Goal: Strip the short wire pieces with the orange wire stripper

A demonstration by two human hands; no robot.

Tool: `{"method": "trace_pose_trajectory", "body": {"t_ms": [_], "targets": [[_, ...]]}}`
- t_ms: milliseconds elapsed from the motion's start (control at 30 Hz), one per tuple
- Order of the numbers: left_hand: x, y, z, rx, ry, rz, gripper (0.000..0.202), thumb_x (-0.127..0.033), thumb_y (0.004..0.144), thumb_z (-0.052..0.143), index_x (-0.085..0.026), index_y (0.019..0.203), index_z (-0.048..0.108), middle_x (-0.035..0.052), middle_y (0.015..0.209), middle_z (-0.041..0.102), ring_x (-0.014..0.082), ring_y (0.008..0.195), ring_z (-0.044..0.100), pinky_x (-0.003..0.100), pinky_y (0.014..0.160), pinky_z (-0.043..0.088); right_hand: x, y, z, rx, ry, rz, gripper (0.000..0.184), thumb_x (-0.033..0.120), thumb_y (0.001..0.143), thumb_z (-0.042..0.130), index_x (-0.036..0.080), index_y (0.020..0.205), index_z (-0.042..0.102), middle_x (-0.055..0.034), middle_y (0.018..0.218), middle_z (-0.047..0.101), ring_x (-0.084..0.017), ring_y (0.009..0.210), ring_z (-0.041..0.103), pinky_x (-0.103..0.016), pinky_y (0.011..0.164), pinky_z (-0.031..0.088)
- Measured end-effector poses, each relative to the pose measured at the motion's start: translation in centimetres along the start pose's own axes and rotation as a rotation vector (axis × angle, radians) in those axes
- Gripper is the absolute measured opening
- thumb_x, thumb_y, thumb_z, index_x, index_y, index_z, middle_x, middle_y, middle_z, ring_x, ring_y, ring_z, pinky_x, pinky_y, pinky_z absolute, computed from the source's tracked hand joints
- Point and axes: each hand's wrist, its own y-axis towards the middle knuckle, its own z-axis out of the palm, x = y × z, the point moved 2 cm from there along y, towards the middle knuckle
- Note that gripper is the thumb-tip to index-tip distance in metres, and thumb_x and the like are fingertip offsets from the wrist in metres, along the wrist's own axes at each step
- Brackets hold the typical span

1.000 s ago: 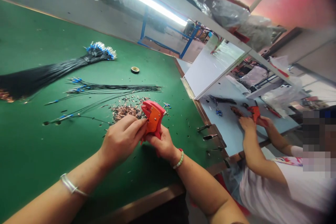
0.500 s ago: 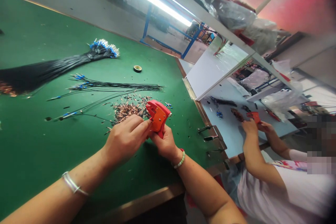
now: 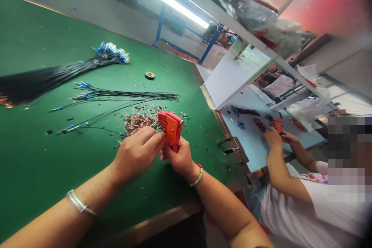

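Reference landmark: the scrap pile of copper-coloured clippings on the green table.

1. Tool position. The red-and-orange hand tool is held upright, just to the right of the scrap pile.

2. Grip. The right hand is closed around the tool's handle. The left hand, at the near edge of the scrap pile, has its fingertips against the tool's lower front. What they pinch is hidden; it cannot be told.

3. Stock. 1 black wire extends from left of the scrap pile toward the left hand. The loose wires lie beyond the scrap pile; the large wire bundle lies farther off, to its left.

4. Step in hand. Judged from the posture, a wire end is being worked at the tool. The next move calls for a steady tool and a straight wire.
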Motion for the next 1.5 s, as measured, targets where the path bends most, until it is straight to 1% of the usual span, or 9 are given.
{"method": "trace_pose_trajectory", "body": {"t_ms": [167,400,533,633,733,867,1033,1267,1500], "targets": [[0.2,0.0,0.1,-0.016,0.014,0.0,0.014,-0.018,0.098,0.056,-0.017,0.085,0.063,0.001,0.072,0.058,0.0145,0.067,0.052,0.026,0.061,0.044,0.0,0.0,-0.1,-0.025,-0.022,-0.001,0.04,0.052,0.081,0.078,0.021,0.083,0.053,0.0041,0.058,0.054,-0.011,0.049,0.048,-0.025,0.048,0.043],[0.9,-0.3,0.5,-0.015,0.015,-0.025,0.007,-0.017,0.096,0.058,-0.018,0.098,0.064,0.0027,0.081,0.064,0.0157,0.074,0.058,0.027,0.068,0.049,0.1,0.5,-0.6,-0.051,0.079,0.059,0.041,0.054,0.083,0.077,0.019,0.087,0.055,0.0068,0.055,0.051,-0.009,0.043,0.044,-0.023,0.043,0.039],[2.1,-0.8,0.9,-0.033,0.021,-0.085,0.013,-0.018,0.095,0.061,-0.019,0.107,0.066,0.0042,0.09,0.068,0.0178,0.084,0.062,0.03,0.076,0.051,0.6,1.3,-1.5,0.055,0.31,0.055,0.046,0.052,0.083,0.077,0.017,0.107,0.06,0.0053,0.062,0.057,-0.011,0.048,0.054,-0.025,0.045,0.046],[3.3,-1.0,0.9,-0.054,-0.074,-0.186,0.015,-0.02,0.096,0.062,-0.022,0.109,0.068,0.0024,0.09,0.067,0.0163,0.083,0.063,0.029,0.077,0.051,1.2,1.8,-2.4,0.134,0.494,0.051,0.043,0.047,0.084,0.078,0.016,0.109,0.063,-0.0011,0.079,0.064,-0.016,0.067,0.066,-0.03,0.062,0.056],[4.2,-0.8,0.6,-0.066,-0.183,-0.339,0.015,-0.022,0.098,0.059,-0.022,0.108,0.069,0.0003,0.086,0.062,0.0124,0.075,0.06,0.025,0.07,0.049,1.5,1.9,-2.9,0.235,0.614,0.14,0.043,0.042,0.081,0.083,0.015,0.11,0.066,-0.0045,0.09,0.068,-0.019,0.079,0.069,-0.036,0.077,0.059],[4.4,-0.4,-0.1,-0.042,-0.251,-0.458,0.017,-0.026,0.1,0.052,-0.022,0.106,0.068,-0.0005,0.087,0.062,0.0113,0.074,0.06,0.024,0.067,0.048,1.4,1.5,-2.9,0.379,0.662,0.27,0.049,0.036,0.077,0.087,0.012,0.116,0.07,-0.006,0.094,0.07,-0.022,0.083,0.072,-0.042,0.084,0.06],[4.3,-0.6,-0.3,-0.036,-0.313,-0.554,0.014,-0.028,0.098,0.053,-0.023,0.105,0.064,-0.0022,0.089,0.067,0.0108,0.072,0.061,0.022,0.063,0.048,1.1,1.0,-2.4,0.498,0.639,0.344,0.055,0.037,0.077,0.087,0.009,0.121,0.069,-0.0076,0.094,0.071,-0.024,0.083,0.073,-0.041,0.08,0.06],[4.2,-0.6,-0.1,-0.086,-0.337,-0.492,0.008,-0.027,0.097,0.058,-0.023,0.1,0.065,-0.0033,0.086,0.065,0.01,0.073,0.06,0.022,0.066,0.047,0.8,1.2,-2.3,0.464,0.663,0.337,0.054,0.041,0.079,0.085,0.009,0.119,0.069,-0.0069,0.091,0.07,-0.022,0.078,0.073,-0.041,0.077,0.061],[3.9,-0.2,-0.2,-0.029,-0.357,-0.466,0.009,-0.026,0.097,0.058,-0.022,0.097,0.066,-0.0017,0.087,0.063,0.011,0.075,0.06,0.024,0.067,0.047,0.7,1.1,-2.3,0.517,0.591,0.341,0.061,0.049,0.077,0.085,0.008,0.118,0.068,-0.0069,0.089,0.068,-0.022,0.077,0.072,-0.039,0.072,0.06]]}}
